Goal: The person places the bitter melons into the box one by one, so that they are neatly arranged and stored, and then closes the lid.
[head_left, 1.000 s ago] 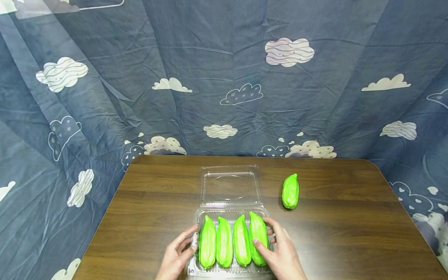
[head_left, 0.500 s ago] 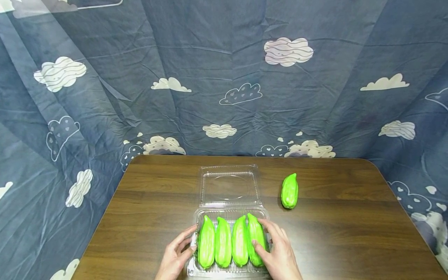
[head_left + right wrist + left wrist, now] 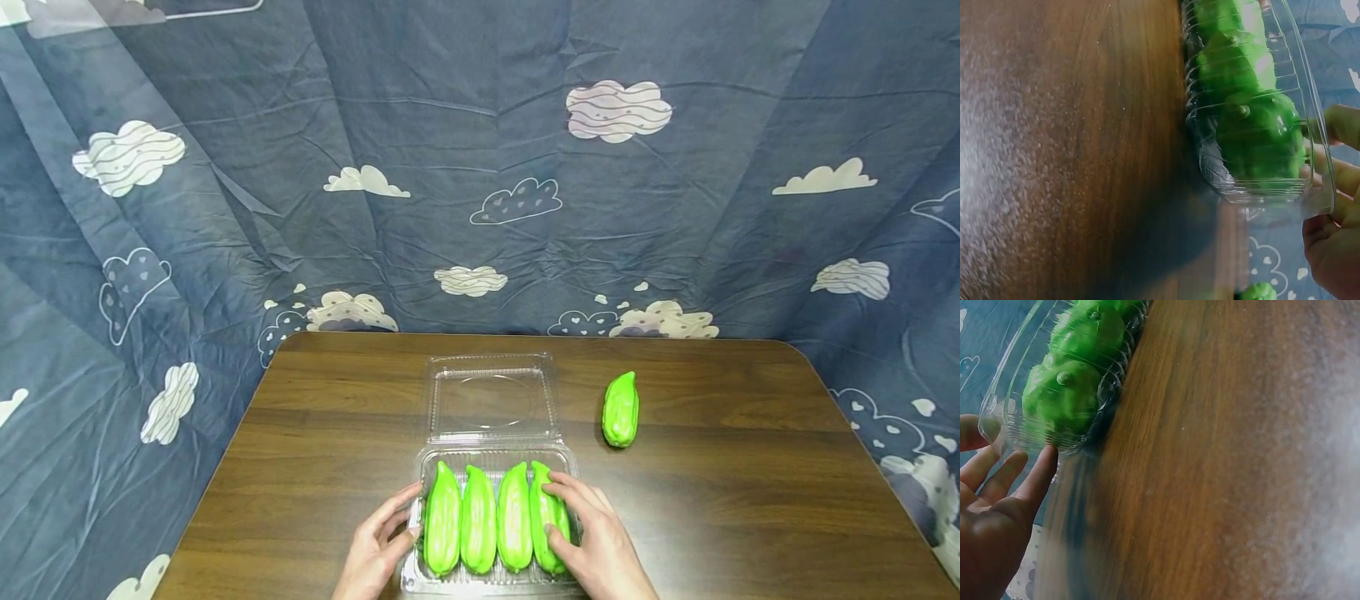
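In the head view, several long, ridged green fruits with pointed tips lie side by side in a clear plastic clamshell box (image 3: 414, 575), whose lid (image 3: 491, 400) is folded back. My left hand (image 3: 373, 542) touches the box's left wall with its fingertips and thumb. My right hand (image 3: 603, 537) reaches over the right wall; its fingertips and thumb rest on the rightmost green fruit (image 3: 538, 508), partly covering it. The left wrist view shows straight fingers (image 3: 1038, 478) against the box's end. In the right wrist view, the right hand (image 3: 1335, 237) is at the rim.
Another green fruit (image 3: 621, 410) lies alone on the brown wooden table (image 3: 712, 467), to the right of the lid. Behind the table hangs a blue curtain (image 3: 480, 142) with a cloud print.
The rightmost fruit has shifted slightly left and nearer, now about parallel with the others. My right fingers have moved from its side onto its upper part. The left hand stays at the box.
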The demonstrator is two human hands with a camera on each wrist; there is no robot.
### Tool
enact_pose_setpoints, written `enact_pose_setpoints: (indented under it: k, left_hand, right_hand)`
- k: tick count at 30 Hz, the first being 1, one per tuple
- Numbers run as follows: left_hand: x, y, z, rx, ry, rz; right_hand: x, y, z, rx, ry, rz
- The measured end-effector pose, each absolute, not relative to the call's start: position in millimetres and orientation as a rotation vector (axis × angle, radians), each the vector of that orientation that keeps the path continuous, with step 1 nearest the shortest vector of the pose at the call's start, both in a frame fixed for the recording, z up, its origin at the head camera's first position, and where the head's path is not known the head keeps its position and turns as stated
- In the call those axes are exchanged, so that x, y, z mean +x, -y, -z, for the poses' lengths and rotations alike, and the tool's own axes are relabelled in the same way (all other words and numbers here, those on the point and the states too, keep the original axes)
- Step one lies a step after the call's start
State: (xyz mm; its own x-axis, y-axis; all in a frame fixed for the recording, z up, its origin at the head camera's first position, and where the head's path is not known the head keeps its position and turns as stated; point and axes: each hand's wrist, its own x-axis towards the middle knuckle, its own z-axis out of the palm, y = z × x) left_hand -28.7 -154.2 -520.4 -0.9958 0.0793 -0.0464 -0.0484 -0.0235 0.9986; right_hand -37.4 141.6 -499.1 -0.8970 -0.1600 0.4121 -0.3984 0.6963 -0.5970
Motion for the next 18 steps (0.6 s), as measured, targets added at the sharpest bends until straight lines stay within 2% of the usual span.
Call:
enact_pose_setpoints:
  k: [9,18]
  left_hand:
    - [-28.8,154.6,522.2,0.049,-2.148,-2.185]
    - [-28.6,155.3,520.4,0.042,-2.138,-2.181]
  right_hand:
    - [-37.4,-146.5,497.9,0.435,2.503,-1.224]
    - [-47.9,-172.9,497.0,0.361,2.265,-1.548]
